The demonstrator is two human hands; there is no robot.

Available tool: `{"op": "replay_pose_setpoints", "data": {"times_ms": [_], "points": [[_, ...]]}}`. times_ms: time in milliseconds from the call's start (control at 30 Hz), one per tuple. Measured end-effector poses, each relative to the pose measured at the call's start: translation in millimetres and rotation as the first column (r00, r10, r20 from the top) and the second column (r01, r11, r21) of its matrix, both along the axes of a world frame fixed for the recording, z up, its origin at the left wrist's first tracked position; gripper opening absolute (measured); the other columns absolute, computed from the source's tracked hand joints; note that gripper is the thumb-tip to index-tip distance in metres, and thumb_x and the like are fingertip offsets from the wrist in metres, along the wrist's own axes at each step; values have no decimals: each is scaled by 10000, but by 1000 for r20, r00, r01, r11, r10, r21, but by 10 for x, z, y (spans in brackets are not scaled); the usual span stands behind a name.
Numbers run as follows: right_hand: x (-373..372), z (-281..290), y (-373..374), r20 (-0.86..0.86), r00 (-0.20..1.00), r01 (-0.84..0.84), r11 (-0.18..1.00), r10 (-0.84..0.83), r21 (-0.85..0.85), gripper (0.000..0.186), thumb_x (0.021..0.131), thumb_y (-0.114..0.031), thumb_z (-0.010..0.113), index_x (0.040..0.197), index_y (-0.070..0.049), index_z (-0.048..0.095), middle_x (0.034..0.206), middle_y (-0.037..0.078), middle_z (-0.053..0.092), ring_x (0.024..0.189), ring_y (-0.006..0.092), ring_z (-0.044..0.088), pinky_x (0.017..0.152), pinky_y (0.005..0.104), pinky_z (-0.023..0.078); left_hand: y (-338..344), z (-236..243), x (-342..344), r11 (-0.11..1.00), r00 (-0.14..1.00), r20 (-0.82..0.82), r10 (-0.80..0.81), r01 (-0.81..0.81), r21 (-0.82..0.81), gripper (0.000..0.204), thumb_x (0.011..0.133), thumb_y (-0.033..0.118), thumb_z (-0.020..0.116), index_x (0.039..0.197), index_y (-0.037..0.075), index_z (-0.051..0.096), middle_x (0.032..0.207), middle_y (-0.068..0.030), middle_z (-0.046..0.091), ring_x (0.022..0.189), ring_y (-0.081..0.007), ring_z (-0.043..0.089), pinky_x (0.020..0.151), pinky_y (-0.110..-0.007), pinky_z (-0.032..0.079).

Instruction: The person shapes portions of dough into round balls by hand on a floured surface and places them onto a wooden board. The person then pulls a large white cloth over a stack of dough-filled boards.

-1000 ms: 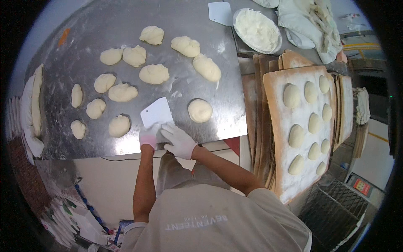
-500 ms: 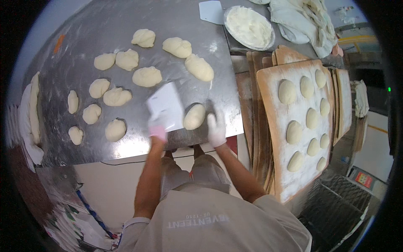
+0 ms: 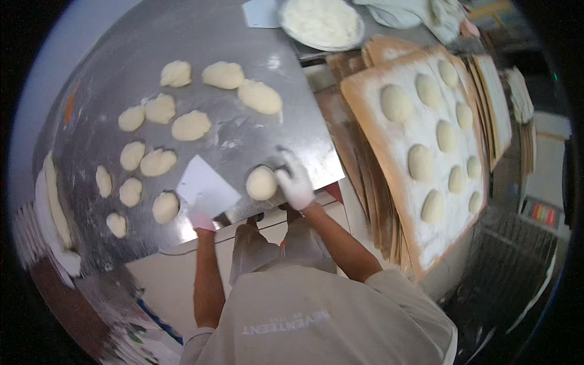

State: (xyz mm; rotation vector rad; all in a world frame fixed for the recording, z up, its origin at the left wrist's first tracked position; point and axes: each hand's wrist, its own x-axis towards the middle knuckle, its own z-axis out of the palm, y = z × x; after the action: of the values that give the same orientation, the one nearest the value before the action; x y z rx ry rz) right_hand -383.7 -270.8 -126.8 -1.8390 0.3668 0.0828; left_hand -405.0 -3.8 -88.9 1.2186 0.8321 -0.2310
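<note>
- Steel counter [image 3: 182, 36], floured, about a dozen dough pieces [image 3: 190, 125] spread over its left and middle.
- Left hand [image 3: 203, 220] at front edge, closed on white scraper [image 3: 207, 192], blade flat on counter.
- Right hand [image 3: 295, 180], gloved, cupped against dough ball [image 3: 261, 182] near front-right corner.
- Floured board [image 3: 389, 146] of balls beside counter's right edge.

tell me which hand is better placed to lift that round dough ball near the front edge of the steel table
Right. The gloved right hand already cups the round pale dough ball from its right side, fingers touching it. The left hand is busy holding the flat white plastic scraper, apart from the ball.
</note>
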Motion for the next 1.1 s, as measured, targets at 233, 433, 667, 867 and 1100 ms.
{"op": "replay_pose_setpoints", "data": {"times_ms": [233, 433, 667, 867, 1100], "points": [[-311, 688, -559, -316, 865, 501, 708, -390, 498, 266, 885, -177, 530, 1105, -67, 631, 1170, 92, 615, 1106, 224, 576, 928, 336, 468, -1041, -140, -33, 406, 464, 197, -864, 409, 817, 438, 944, 176, 548, 1283, -93, 479, 1170, -158, 603, 998, -254, 620, 881, -359, 509], [-1165, 1523, -2206, -58, 822, 394, 492, -567, 777, 508, 953, -391, 465, 1280, -3, 503, 1145, 173, 621, 926, 293, 657, 706, 381, 567, -1245, 585, 614, 831, 783, 294, -548, 471, 295, 441, 940, 191, 555, 1271, -91, 485, 1175, -182, 594, 1004, -267, 618, 870, -353, 513], [-2611, 1895, -4097, 184, 61, 779, 162, -981, 606, 421, 966, -256, 443, 1274, 19, 527, 1231, 137, 596, 1081, 230, 595, 927, 331, 479, -1861, 645, 660, 633, 707, 165, -688, 472, 614, 414, 935, 193, 552, 1248, -76, 507, 1157, -186, 603, 993, -273, 621, 864, -355, 510], [-3042, 1134, -5033, 378, 251, 958, 283, -891, 31, 418, 953, -211, 520, 1285, 43, 518, 1271, 121, 563, 1166, 206, 528, 991, 315, 408, -1800, 757, 504, 602, 737, 88, -671, 472, 644, 393, 932, 194, 550, 1228, -63, 525, 1140, -189, 611, 983, -278, 624, 859, -357, 508], [-3155, 1001, -5944, 192, 119, 993, 113, -974, -41, 385, 935, -302, 557, 1163, 8, 571, 1048, 95, 617, 948, 196, 584, 823, 316, 468, -1605, 773, 533, 577, 774, 16, -633, 457, 677, 369, 927, 195, 547, 1205, -47, 547, 1122, -193, 620, 972, -283, 627, 853, -359, 505]]}}
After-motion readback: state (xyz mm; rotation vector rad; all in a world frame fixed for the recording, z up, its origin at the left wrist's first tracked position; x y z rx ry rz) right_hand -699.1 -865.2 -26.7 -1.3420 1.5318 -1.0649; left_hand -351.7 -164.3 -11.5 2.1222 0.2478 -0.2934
